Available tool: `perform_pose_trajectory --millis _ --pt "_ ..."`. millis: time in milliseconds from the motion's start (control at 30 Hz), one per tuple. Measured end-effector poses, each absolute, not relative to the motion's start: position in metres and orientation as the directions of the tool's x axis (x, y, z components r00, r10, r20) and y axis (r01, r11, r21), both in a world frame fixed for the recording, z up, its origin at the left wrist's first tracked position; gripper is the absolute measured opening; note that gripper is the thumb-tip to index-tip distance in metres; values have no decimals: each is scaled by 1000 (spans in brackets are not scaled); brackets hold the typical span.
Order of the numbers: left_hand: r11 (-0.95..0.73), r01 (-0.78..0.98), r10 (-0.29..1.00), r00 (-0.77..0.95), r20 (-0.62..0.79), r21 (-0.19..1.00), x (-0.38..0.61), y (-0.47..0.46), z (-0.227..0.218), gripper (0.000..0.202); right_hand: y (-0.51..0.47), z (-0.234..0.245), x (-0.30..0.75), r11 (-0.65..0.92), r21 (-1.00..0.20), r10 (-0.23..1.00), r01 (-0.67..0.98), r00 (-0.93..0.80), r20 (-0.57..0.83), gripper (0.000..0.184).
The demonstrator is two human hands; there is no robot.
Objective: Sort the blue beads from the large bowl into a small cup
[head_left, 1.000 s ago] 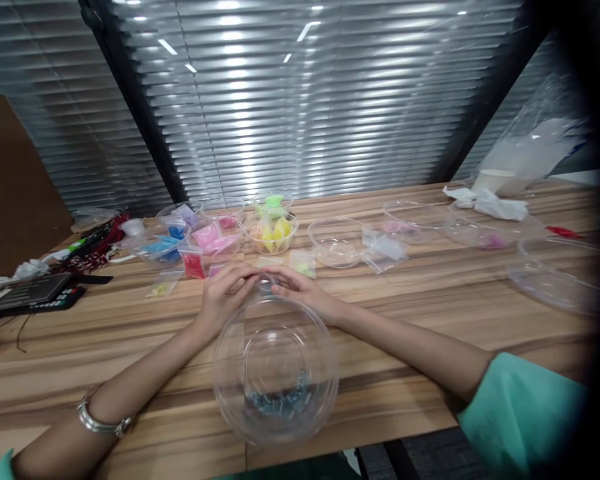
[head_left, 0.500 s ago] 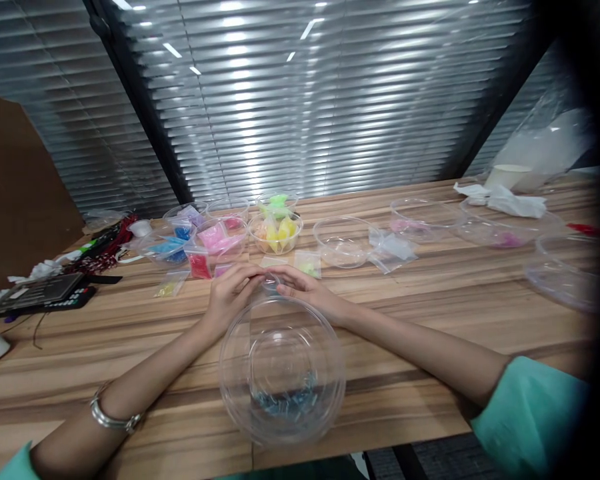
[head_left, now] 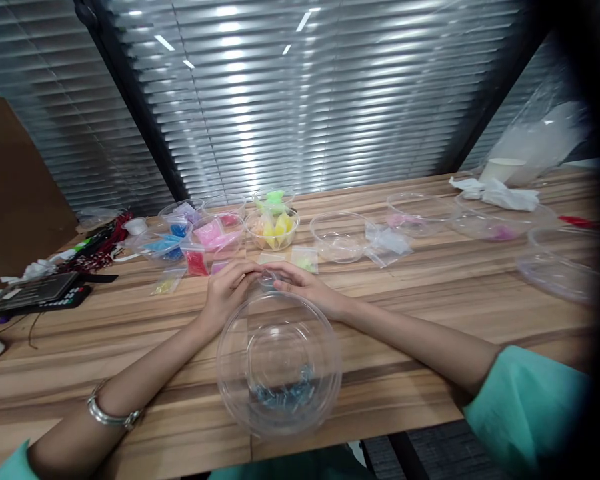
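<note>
My left hand (head_left: 227,290) and my right hand (head_left: 305,288) meet at the fingertips just beyond a large clear plastic bowl (head_left: 230,400). Between them is a small clear plastic piece (head_left: 268,279), possibly a little bag; its kind cannot be made out. The fingers of both hands curl around it from either side. Small dark blue-grey pieces (head_left: 285,395) lie in the near part of the bowl. Just past my fingers are a little bag of red bits (head_left: 196,261) and a bag with pale green contents (head_left: 305,259).
Clear bowls with blue (head_left: 167,247), pink (head_left: 213,235) and yellow pieces (head_left: 280,232) stand behind my hands. A clear bowl (head_left: 340,257) and a whitish bag (head_left: 387,245) lie right of centre. Crumpled tissue (head_left: 505,195) is at the back right; a calculator (head_left: 70,297) is at the left.
The whole view has shifted slightly, so everything appears a little higher and further left. Both hands keep the same hold on the small clear piece.
</note>
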State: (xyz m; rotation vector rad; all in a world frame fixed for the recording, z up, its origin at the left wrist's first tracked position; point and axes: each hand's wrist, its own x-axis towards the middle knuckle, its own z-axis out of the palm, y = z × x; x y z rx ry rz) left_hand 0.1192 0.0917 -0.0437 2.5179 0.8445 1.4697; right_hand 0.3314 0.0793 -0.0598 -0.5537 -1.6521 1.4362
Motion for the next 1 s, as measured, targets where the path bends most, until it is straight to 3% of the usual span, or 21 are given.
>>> perform_pose_trajectory --millis 1000 --pt "-834 395 538 427 727 384 119 90 -42 12 78 -58 331 245 -946 769 -211 -552 322 37"
